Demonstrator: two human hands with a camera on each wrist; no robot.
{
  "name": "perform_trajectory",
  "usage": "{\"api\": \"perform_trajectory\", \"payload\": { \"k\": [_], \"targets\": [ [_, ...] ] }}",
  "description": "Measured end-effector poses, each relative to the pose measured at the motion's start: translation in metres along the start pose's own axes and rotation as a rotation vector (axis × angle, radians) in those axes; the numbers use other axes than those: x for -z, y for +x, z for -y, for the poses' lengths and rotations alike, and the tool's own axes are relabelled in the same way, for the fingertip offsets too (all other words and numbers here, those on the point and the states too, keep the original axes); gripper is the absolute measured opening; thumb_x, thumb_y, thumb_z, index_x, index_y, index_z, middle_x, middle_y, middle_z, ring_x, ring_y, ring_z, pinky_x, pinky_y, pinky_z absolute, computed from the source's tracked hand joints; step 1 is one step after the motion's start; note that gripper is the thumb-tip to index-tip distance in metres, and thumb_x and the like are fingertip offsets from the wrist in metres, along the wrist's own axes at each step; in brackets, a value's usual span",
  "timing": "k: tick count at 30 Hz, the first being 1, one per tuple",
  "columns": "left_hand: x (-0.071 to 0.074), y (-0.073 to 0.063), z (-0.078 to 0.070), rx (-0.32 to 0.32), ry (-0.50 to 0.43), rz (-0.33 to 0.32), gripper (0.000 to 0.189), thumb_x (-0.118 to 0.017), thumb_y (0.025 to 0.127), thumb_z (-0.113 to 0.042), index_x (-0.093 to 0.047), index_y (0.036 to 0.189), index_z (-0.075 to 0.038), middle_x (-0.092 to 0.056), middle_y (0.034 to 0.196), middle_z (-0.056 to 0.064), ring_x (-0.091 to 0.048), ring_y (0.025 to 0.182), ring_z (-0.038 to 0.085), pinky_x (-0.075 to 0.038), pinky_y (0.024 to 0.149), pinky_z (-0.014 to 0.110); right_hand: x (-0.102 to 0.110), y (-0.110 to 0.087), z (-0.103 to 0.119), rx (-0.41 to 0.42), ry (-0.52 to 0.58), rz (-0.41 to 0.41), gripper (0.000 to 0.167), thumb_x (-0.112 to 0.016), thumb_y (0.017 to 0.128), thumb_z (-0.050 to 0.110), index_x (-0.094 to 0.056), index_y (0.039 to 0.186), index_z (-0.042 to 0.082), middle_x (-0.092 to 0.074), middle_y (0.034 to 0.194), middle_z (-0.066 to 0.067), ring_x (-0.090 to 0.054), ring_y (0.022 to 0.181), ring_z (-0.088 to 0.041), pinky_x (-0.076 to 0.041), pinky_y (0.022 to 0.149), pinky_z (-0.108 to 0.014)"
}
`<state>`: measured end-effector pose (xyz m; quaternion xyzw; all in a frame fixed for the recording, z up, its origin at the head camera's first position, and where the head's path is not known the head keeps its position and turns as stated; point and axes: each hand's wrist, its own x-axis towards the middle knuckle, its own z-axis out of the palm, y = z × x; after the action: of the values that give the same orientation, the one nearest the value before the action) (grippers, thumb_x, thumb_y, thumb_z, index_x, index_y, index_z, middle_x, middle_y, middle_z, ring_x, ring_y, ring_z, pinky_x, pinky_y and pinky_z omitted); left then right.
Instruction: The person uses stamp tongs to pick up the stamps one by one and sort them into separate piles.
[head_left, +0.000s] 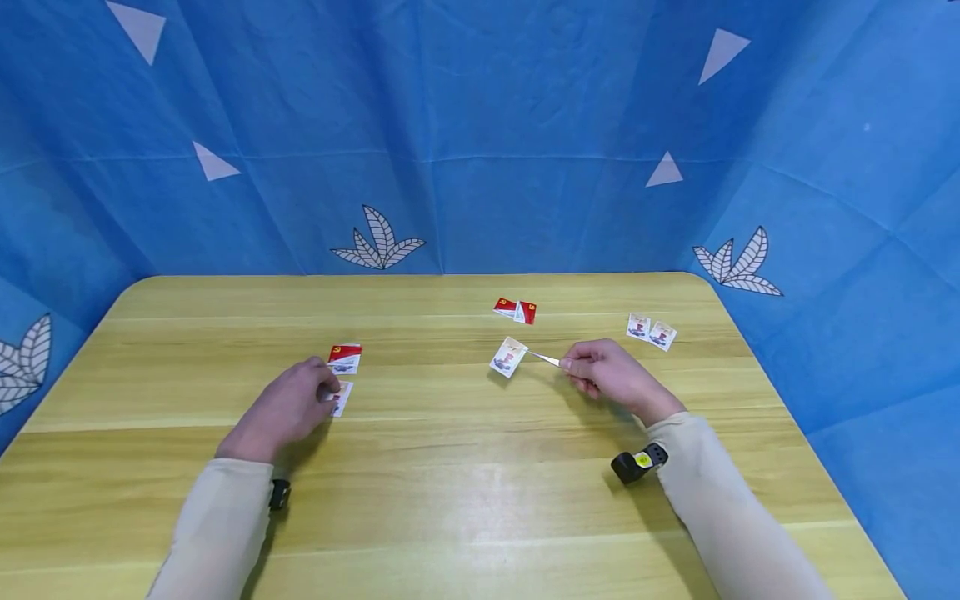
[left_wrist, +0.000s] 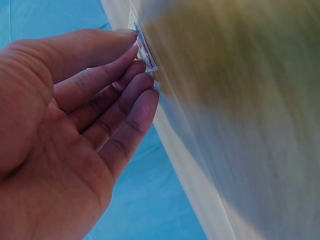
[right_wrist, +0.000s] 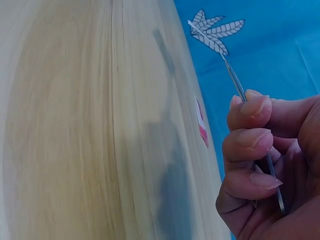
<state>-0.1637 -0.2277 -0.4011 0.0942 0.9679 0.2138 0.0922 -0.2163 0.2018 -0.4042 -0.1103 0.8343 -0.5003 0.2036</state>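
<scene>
My right hand grips slim metal tweezers, their shaft running back under the curled fingers. At the tweezers' tips a pale postage stamp with a small printed picture is held just above the table, its shadow beneath it. In the right wrist view that stamp shows nearly edge-on. At the left, my left hand is bent over another pale stamp, partly covering it. Its fingers are loosely bent, with thumb and fingertips close to the stamp; contact is unclear. A red-and-white stamp lies just beyond.
On the wooden table, two overlapping red-and-white stamps lie near the back edge. Two pale stamps lie side by side at the back right. A blue cloth hangs behind and beside the table.
</scene>
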Motion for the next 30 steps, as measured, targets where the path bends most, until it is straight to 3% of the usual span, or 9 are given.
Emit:
{"api": "perform_trajectory", "payload": {
  "k": [15,22,30],
  "targets": [
    [0.002,-0.002,-0.001,-0.016,0.009,-0.005,0.017,-0.070,0.087,-0.001,-0.066,0.103,0.005,-0.057,0.105,0.015,-0.053,0.091,0.030,-0.047,0.087,0.050,0.017,-0.012,-0.013,0.000,0.032,-0.153,0.023,-0.053,0.101,0.011,-0.059,0.097,-0.011,-0.050,0.067,-0.008,-0.043,0.053,-0.014,-0.038,0.049,-0.027],
    [0.004,-0.002,0.001,-0.008,0.002,-0.001,0.018,-0.070,0.087,-0.001,-0.067,0.104,0.004,-0.057,0.104,0.013,-0.053,0.091,0.030,-0.047,0.087,0.050,0.024,-0.018,-0.021,0.005,0.041,-0.165,0.023,-0.052,0.101,0.010,-0.058,0.094,-0.011,-0.049,0.067,-0.007,-0.044,0.052,-0.015,-0.039,0.049,-0.028],
    [0.003,-0.002,0.001,-0.062,0.004,-0.020,0.014,-0.068,0.086,0.002,-0.067,0.099,0.005,-0.058,0.100,0.013,-0.054,0.087,0.028,-0.048,0.084,0.047,0.037,-0.029,-0.026,-0.037,0.058,-0.190,0.026,-0.052,0.102,0.012,-0.053,0.094,-0.012,-0.048,0.066,-0.006,-0.043,0.051,-0.014,-0.037,0.049,-0.028]
  ]
}}
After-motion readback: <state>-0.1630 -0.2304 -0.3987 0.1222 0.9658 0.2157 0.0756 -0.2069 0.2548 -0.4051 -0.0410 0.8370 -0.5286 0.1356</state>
